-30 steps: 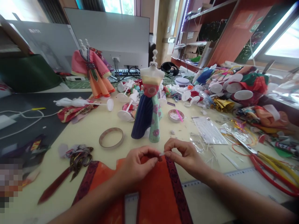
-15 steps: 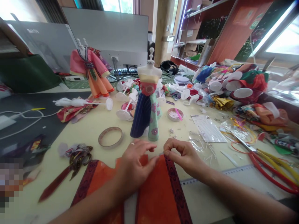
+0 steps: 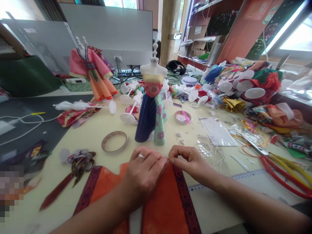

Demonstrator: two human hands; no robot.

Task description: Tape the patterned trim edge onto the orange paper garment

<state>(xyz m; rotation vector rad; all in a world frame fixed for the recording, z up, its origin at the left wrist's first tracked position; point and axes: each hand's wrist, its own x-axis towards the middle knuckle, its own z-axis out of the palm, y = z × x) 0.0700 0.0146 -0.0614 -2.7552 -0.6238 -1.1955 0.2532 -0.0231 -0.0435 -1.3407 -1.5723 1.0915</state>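
Note:
A flat orange cloth garment with dark red patterned borders lies in front of me, a gap running up its middle. At the top corner by the right-hand border, my right hand pinches the cloth's edge between thumb and index finger. My left hand, a ring on one finger, rests over the garment with thumb and fingers pressed together beside the right fingertips. Whatever is between the left fingers is hidden. Just beyond the hands stands a small mannequin in a navy and flowered green dress.
A tape roll and a ribbon bundle lie left. To the right are a small dish, a clear ruler and scissors with red handles. Dressed mannequins and heaped doll clothes fill the back.
My left hand has closed, its fingertips coming rightward to meet my right fingertips at the cloth's top edge. The right hand keeps its pinch, shifted slightly left.

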